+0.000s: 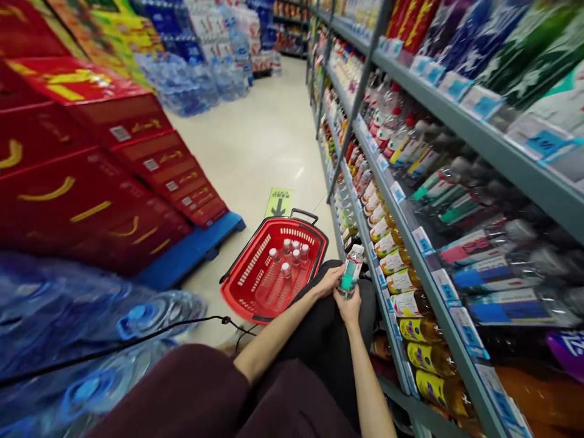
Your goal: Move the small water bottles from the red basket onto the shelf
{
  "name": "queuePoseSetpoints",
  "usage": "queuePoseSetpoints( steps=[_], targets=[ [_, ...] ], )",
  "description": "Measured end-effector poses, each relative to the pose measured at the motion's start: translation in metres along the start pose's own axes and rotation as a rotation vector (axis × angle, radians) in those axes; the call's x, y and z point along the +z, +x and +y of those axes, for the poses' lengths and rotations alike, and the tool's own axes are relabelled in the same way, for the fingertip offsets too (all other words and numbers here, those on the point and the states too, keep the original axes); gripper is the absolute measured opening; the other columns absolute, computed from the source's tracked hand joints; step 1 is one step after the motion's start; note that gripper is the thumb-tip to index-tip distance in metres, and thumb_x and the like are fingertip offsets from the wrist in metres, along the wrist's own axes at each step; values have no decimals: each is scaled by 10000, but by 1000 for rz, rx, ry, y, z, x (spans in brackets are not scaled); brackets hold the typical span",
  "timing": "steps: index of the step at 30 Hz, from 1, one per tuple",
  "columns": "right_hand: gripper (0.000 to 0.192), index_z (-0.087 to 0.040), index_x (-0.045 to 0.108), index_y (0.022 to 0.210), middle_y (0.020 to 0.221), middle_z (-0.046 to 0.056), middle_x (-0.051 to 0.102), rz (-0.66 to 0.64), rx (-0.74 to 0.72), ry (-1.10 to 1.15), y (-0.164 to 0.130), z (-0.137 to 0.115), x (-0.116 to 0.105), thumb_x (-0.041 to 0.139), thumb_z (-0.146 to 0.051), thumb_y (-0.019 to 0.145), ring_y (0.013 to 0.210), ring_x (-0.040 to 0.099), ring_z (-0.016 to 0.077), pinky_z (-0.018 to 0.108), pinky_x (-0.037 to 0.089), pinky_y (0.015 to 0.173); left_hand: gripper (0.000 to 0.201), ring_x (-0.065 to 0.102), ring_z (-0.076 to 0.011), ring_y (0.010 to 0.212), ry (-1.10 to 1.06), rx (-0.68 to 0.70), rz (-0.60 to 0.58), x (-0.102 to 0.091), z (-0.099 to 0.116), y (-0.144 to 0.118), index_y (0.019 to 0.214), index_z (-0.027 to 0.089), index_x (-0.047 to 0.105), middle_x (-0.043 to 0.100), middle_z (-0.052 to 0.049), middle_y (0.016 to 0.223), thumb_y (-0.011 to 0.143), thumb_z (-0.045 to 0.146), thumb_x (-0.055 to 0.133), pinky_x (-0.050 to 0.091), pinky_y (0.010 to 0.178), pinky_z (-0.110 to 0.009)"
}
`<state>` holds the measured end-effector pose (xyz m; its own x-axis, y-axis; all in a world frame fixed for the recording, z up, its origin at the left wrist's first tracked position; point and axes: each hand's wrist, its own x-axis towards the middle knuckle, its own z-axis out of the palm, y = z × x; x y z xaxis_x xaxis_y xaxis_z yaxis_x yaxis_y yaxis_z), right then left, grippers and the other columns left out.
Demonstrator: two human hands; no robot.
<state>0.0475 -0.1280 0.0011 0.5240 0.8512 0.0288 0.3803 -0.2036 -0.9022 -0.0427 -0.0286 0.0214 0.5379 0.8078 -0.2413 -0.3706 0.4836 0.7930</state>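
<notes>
A: Grip, quick?
B: Both hands grasp one bottle (pixel 352 271). Left hand (pixel 329 281) has its fingers on the side, right hand (pixel 349 306) wraps the lower end. Neither hand is free.
A: Bottle where?
B: Four o'clock from view centre, above the leg (pixel 314 331), cap toward one. Shelf (pixel 506 149) runs down the three o'clock side. Basket (pixel 235 291) sits near six to seven.
A: Risks?
B: My guess: slick plastic, so if the fingers loosen, it drops off the leg into the gap by the shelf. Swinging it wide toward three could knock shelf stock. The cord (pixel 225 320) at seven passes close to the basket; a tug might snag there. Loose basket bottles (pixel 286 269) could tip if the basket gets bumped.
A: Counts, go.
B: Hands, two. Held bottle, one. Basket, one. Bottles in it, six by white caps; one hidden behind another I can't rule out. Floor sign (pixel 279 202), one, just off centre toward eleven. Pallet (pixel 196 249), one, between eight and nine. Yellow-label bottles (pixel 424 356) low on the shelf, three plain ones, between four and five.
A: Other shelf stock?
B: Too many, too blurred. Red boxes (pixel 137 146) at ten: stacked, edges smear, no total.
</notes>
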Motion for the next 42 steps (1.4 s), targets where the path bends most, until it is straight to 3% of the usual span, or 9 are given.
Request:
queuePoseSetpoints(
  steps=[4, 11, 17, 23, 28, 31, 35, 37, 42],
  targets=[
    [706, -156, 610, 1183, 987, 138, 773, -27, 3, -29, -1, 5, -1, 796, -619, 684, 844, 746, 273, 312, 550, 724, 694, 677, -209, 836, -118, -13, -2, -6, -15, 5, 966, 53, 743, 720, -110, 832, 765, 715, 796, 534, 835, -336],
    [784, -133, 604, 1256, 1016, 160, 774, -6, 0, -55, -3, 1, -4, 801, -618, 673, 906, 748, 297, 326, 551, 747, 648, 715, -276, 1017, -225, -16, -66, -6, -14, 5, 1049, 50, 739, 765, -184, 1003, 788, 636, 828, 536, 993, -416],
    [810, -153, 592, 1273, 1039, 153, 778, -27, 26, -38, -2, 6, -4, 815, -640, 666, 942, 753, 321, 362, 565, 794, 602, 722, -314, 1085, -276, -50, -59, -8, -15, 6, 1036, 61, 757, 782, -192, 1013, 810, 615, 824, 527, 1039, -447],
    [871, -184, 506, 1312, 1066, 155, 775, 18, 40, 60, -2, 11, 0, 876, -587, 634, 939, 759, 324, 380, 567, 786, 518, 732, -300, 1039, -295, -63, -41, -10, -16, 8, 1001, 64, 773, 784, -188, 1004, 848, 558, 812, 531, 1028, -435],
    [769, -201, 483, 1235, 1089, 135, 757, 14, 22, 164, 0, 12, -1, 885, -532, 670, 944, 740, 281, 378, 558, 832, 428, 732, -265, 992, -335, -61, -36, -12, -17, 9, 1045, 78, 771, 783, -170, 1024, 905, 483, 775, 534, 996, -393],
    [709, -197, 517, 1218, 1073, 101, 745, -30, 24, 241, 4, 16, -8, 889, -489, 690, 835, 723, 224, 331, 562, 759, 400, 721, -255, 1014, -393, -76, -23, -13, -17, 10, 1103, 104, 758, 777, -159, 1072, 945, 470, 720, 538, 983, -378],
    [569, -187, 580, 1150, 801, -5, 704, -160, 107, 387, 7, 19, -14, 856, -470, 742, 550, 612, 143, 275, 514, 583, 405, 710, -247, 1049, -500, -34, 21, -15, -15, 11, 1203, 126, 722, 756, -155, 1161, 992, 462, 640, 538, 991, -363],
    [488, -193, 598, 1111, 730, -28, 680, -244, 133, 477, 7, 17, -12, 821, -467, 775, 522, 595, 137, 265, 495, 560, 439, 713, -256, 1050, -552, 8, 31, -15, -13, 11, 1253, 118, 695, 751, -158, 1164, 1001, 470, 620, 539, 998, -373],
    [494, -216, 565, 1186, 836, 30, 753, -327, 275, 731, 5, 11, -6, 775, -441, 798, 544, 625, 161, 286, 486, 561, 447, 719, -275, 1071, -620, 31, 43, -13, -7, 9, 1318, 128, 652, 743, -152, 1171, 999, 440, 625, 544, 1021, -411]
  ],
)
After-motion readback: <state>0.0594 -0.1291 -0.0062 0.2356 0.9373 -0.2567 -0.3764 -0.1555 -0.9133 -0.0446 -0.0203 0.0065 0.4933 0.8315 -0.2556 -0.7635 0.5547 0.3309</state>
